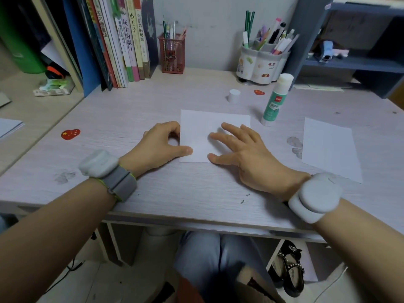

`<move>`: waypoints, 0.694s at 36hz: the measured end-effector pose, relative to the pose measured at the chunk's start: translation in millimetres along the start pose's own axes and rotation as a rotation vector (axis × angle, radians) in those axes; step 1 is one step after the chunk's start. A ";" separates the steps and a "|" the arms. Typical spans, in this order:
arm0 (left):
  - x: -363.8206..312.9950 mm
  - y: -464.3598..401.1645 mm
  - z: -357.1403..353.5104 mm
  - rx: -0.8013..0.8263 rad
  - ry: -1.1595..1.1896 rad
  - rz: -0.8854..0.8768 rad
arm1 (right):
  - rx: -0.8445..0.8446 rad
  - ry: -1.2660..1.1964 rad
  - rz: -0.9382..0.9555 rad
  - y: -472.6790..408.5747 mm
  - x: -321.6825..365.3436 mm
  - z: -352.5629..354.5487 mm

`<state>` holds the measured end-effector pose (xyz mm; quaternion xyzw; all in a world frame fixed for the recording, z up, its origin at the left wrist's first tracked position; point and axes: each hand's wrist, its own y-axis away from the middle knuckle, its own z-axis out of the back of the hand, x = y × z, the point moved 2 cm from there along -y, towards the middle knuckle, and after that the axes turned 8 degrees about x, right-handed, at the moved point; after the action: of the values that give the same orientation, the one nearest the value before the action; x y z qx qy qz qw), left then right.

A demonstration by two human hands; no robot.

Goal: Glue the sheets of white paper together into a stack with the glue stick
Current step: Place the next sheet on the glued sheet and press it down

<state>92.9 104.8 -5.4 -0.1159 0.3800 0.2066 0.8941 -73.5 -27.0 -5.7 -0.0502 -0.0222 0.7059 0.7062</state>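
Observation:
A small white paper stack (204, 125) lies flat in the middle of the desk (153, 189). My left hand (160, 145) sits at its left edge, fingers curled against that edge and thumb on the near corner. My right hand (242, 147) lies flat on the paper's right half with fingers spread, pressing down. An uncapped green-and-white glue stick (276, 99) stands upright just right of the paper. Its white cap (234, 95) stands behind the paper. Another white sheet (330, 147) lies at the right.
Books (122, 40) lean at the back left. A red mesh pen holder (172, 53) and a white pen pot (260, 62) stand against the wall. A blue shelf unit (349, 62) is at the right. More paper (9, 126) lies on the left side surface.

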 end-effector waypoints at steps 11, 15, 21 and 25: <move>-30.1 6.9 -30.9 -0.170 -0.240 0.138 | -0.023 -0.122 -0.080 4.3 7.8 -2.2; -27.4 5.6 -28.5 -0.119 -0.235 0.265 | -0.031 -0.122 -0.121 7.4 8.9 -2.6; -16.5 10.7 -13.0 -0.102 -0.283 0.347 | -0.011 -0.106 -0.178 16.1 2.6 -3.7; -8.4 14.8 -2.4 -0.099 -0.305 0.374 | 0.001 -0.128 -0.227 30.3 -8.2 -4.4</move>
<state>79.3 114.7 -1.7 -0.0548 0.2446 0.4020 0.8807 -103.2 -35.4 -12.8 -0.0021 -0.0724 0.6233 0.7786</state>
